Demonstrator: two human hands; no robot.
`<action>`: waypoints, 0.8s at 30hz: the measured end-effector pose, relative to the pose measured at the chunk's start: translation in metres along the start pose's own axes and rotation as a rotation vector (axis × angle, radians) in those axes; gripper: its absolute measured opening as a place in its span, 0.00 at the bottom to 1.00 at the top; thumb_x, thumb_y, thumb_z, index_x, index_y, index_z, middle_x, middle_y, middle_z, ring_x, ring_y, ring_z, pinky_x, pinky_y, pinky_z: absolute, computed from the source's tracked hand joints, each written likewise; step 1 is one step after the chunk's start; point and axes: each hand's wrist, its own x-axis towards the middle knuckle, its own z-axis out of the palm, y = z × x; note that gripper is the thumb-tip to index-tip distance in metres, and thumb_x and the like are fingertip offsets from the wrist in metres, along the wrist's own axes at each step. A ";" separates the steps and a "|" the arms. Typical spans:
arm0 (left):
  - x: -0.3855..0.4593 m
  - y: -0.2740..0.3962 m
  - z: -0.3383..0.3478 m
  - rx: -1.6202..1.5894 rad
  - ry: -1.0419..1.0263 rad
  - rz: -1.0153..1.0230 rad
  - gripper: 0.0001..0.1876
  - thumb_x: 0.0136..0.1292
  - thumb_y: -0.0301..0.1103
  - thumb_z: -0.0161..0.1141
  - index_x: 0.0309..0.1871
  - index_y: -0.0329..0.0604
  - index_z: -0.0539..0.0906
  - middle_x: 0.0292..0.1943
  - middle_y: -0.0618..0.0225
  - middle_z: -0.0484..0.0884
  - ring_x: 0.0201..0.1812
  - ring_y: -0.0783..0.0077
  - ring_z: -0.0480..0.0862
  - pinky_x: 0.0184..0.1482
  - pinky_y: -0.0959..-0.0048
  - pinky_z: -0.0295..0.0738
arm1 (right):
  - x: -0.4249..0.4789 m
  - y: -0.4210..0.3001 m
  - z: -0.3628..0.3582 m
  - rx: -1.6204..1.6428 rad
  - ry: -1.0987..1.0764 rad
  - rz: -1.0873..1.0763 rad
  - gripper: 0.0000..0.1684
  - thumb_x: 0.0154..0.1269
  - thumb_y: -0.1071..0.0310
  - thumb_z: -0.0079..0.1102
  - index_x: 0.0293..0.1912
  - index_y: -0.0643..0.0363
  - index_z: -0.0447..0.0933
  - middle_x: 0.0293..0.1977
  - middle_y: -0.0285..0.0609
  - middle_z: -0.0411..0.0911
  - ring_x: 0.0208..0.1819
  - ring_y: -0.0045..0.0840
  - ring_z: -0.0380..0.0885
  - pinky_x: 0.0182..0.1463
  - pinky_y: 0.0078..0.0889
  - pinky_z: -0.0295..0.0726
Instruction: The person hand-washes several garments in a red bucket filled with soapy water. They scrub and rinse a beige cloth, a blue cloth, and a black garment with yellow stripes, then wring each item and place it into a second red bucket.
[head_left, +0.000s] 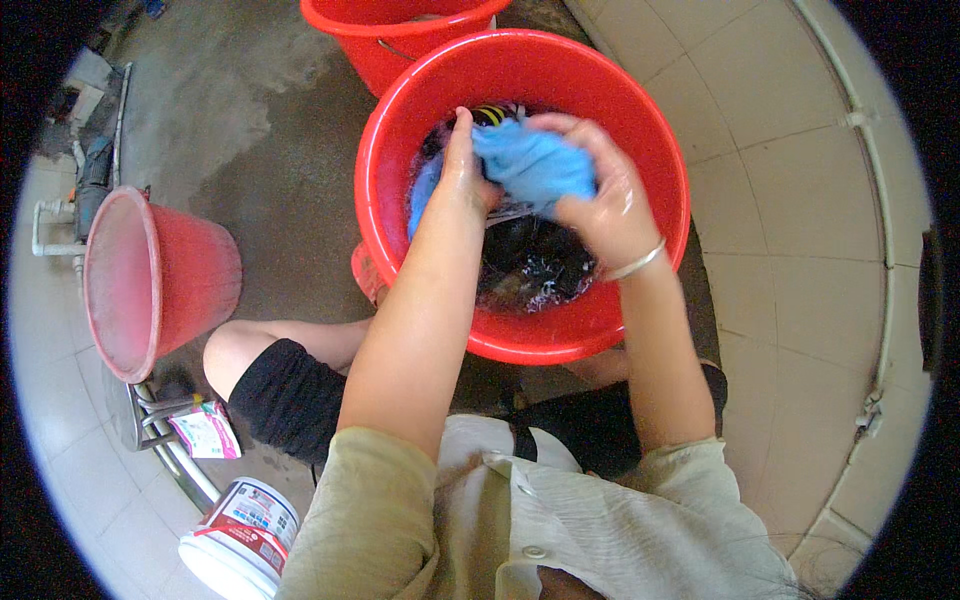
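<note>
A large red plastic tub (525, 341) stands before me, holding water and wet dark fabric (532, 255). Above the water, a light blue cloth (536, 161) is bunched between my hands. My right hand (607, 195) grips its right side, blurred, with a pale bangle on the wrist. At the cloth's left edge is my left hand (466, 161), its fingers partly hidden by the fabric. Behind the cloth lies dark fabric with yellow stripes (491, 115), and more blue fabric (424, 191) shows at the tub's left inside.
Another red bucket (360, 56) stands beyond the tub. At the left are a faded red bucket (199, 262), a pump (94, 180) with pipes, a printed packet (206, 431) and a white lidded pail (240, 536). A tiled wall (802, 202) rises close at the right.
</note>
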 end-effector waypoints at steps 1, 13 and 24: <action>0.003 -0.005 -0.005 -0.041 -0.083 -0.009 0.31 0.59 0.67 0.42 0.48 0.48 0.75 0.45 0.58 0.78 0.45 0.56 0.77 0.49 0.50 0.72 | -0.011 0.002 0.016 -0.151 0.000 -0.168 0.20 0.37 0.75 0.56 0.37 0.61 0.70 0.46 0.44 0.73 0.47 0.31 0.72 0.52 0.27 0.70; -0.022 -0.003 0.024 -0.162 -0.158 0.026 0.17 0.64 0.44 0.46 0.47 0.43 0.77 0.44 0.59 0.80 0.48 0.59 0.78 0.55 0.56 0.71 | 0.027 0.042 0.021 0.315 0.233 0.218 0.18 0.41 0.60 0.63 0.33 0.60 0.75 0.35 0.51 0.73 0.45 0.47 0.70 0.53 0.42 0.68; -0.001 -0.029 0.016 -0.046 -0.071 0.137 0.10 0.59 0.37 0.51 0.39 0.43 0.78 0.36 0.61 0.81 0.38 0.61 0.80 0.46 0.60 0.75 | 0.043 0.076 0.004 -0.434 0.432 0.314 0.16 0.45 0.59 0.59 0.33 0.60 0.78 0.29 0.52 0.79 0.33 0.44 0.79 0.41 0.42 0.77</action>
